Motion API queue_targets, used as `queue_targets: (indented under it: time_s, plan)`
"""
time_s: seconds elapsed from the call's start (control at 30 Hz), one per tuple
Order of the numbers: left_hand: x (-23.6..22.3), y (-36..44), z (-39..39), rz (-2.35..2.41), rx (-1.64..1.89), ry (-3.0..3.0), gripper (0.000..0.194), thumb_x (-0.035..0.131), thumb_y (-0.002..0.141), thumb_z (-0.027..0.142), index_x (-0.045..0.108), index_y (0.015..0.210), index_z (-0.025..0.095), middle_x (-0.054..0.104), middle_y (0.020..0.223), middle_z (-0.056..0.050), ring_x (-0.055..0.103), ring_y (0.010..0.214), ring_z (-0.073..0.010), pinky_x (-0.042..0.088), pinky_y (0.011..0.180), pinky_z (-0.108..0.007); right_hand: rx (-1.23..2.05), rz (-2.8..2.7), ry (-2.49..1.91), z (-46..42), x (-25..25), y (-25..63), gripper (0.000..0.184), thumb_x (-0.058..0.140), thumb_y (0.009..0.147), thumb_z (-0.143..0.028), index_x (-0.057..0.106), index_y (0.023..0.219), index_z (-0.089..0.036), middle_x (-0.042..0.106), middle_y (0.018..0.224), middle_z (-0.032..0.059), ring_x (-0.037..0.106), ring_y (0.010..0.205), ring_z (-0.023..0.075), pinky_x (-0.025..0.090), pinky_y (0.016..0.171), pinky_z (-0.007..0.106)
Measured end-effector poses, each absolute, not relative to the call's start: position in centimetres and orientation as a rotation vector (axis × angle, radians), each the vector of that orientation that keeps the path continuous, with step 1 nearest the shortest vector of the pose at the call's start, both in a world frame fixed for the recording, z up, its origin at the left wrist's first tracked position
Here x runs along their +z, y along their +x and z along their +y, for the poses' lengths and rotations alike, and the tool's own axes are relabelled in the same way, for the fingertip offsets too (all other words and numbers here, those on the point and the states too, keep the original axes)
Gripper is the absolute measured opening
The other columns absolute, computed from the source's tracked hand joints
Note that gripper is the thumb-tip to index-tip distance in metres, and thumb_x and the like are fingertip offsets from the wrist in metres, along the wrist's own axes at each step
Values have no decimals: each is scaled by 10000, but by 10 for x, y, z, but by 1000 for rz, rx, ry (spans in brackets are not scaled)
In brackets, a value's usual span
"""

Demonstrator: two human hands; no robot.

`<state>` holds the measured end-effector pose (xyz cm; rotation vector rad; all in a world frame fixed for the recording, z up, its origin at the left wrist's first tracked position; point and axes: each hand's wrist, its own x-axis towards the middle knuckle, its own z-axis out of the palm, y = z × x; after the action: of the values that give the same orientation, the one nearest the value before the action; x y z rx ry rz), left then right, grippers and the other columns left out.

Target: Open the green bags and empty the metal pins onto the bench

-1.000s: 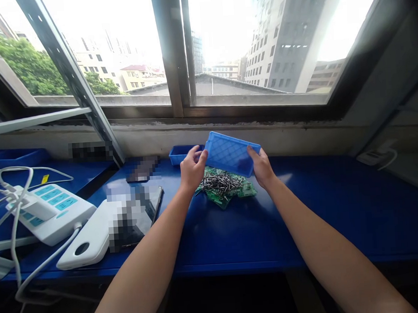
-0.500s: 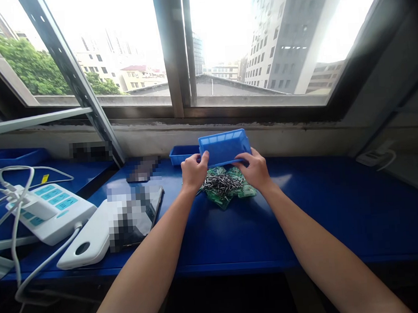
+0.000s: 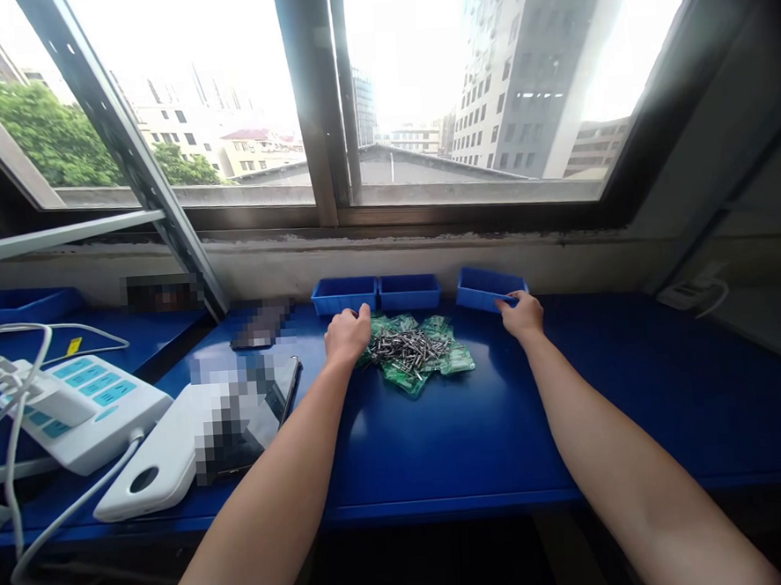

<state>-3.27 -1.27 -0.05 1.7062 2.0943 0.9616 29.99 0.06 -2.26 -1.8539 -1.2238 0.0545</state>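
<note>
A heap of green circuit boards (image 3: 457, 360) topped with small metal pins (image 3: 408, 345) lies on the blue bench (image 3: 439, 439). Three small blue trays stand in a row behind it under the window: a left one (image 3: 344, 294), a middle one (image 3: 409, 292) and, slightly apart and tilted, a right one (image 3: 489, 288). My left hand (image 3: 345, 336) rests curled at the heap's left edge, just in front of the left tray. My right hand (image 3: 522, 316) pinches the near rim of the right tray.
At the left sit a white power strip (image 3: 90, 408) with white cables (image 3: 10, 351), a white device (image 3: 156, 461) and a dark phone (image 3: 283, 378). Another blue tray (image 3: 14, 305) is at far left. A white plug block (image 3: 685, 295) lies at the right.
The blue tray I held tilted over the heap has come down. Two trays now stand behind the heap; my right hand has slid one to the right, and my left hand has let go.
</note>
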Motion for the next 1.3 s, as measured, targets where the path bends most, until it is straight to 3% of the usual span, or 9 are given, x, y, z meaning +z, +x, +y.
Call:
queue_targets:
  time_s: [0.17,0.37,0.53,0.6,0.73,0.83,0.93,1.13,1.3]
  plan:
    - [-2,-34,-11,2146,824,1693,683,202,818,644,663,920,150,616,1120,-206,536,1073,-369,400,846,-441,169,-1299,-1857,3,-30,292,303,589,716,-347,609,956,-163,552,960,125,527,948,263,419,863,400]
    - [0,-30,-14,2178,807,1685,737,193,805,672,647,1012,130,552,1195,-235,497,1115,-393,372,884,-485,-21,-1044,-1900,-1,-27,286,629,687,615,-386,489,1176,-181,367,1234,183,348,1166,368,351,933,489]
    - [-1,-29,-15,2200,855,1692,727,238,788,685,628,1048,130,529,1208,-237,471,1133,-407,357,907,-512,25,-1097,-1821,-1,-25,289,383,615,673,-287,573,1030,-153,433,1144,160,487,1052,274,399,927,377]
    - [-2,-29,-15,2199,859,1690,716,242,790,678,624,1056,133,529,1211,-232,469,1139,-404,359,907,-511,54,-1129,-1783,2,-26,289,368,606,672,-274,589,1017,-146,455,1150,158,500,1064,259,390,954,360]
    - [-3,-29,-16,2183,831,1701,723,202,805,662,615,1072,133,528,1231,-230,472,1150,-394,362,909,-499,187,-1310,-1695,8,-29,285,588,645,638,-303,524,1191,-143,480,1246,151,456,1176,273,348,1018,384]
    - [-4,-28,-16,2106,796,1746,729,164,819,656,612,1075,142,563,1209,-213,493,1142,-372,373,899,-467,274,-1374,-1689,10,-30,283,789,672,617,-340,400,1332,-149,380,1387,154,354,1279,307,313,1045,423]
    - [-7,-28,-16,2019,780,1805,750,138,819,671,603,1097,153,591,1188,-189,510,1133,-353,381,889,-429,275,-1356,-1705,7,-28,280,854,664,625,-349,331,1382,-135,273,1459,162,278,1326,326,279,1064,435]
    - [-14,-28,-12,1966,808,1899,762,167,823,674,526,1232,141,526,1284,-176,459,1208,-315,354,946,-384,307,-1291,-1772,6,-27,279,840,637,640,-345,339,1377,-74,482,1295,195,380,1248,343,331,1017,442]
    - [-18,-23,-8,1859,853,1989,761,192,834,662,470,1295,124,414,1395,-145,319,1322,-252,248,1047,-312,288,-1364,-1735,6,-30,273,763,660,617,-334,435,1315,-124,489,1295,163,352,1259,353,339,1009,465]
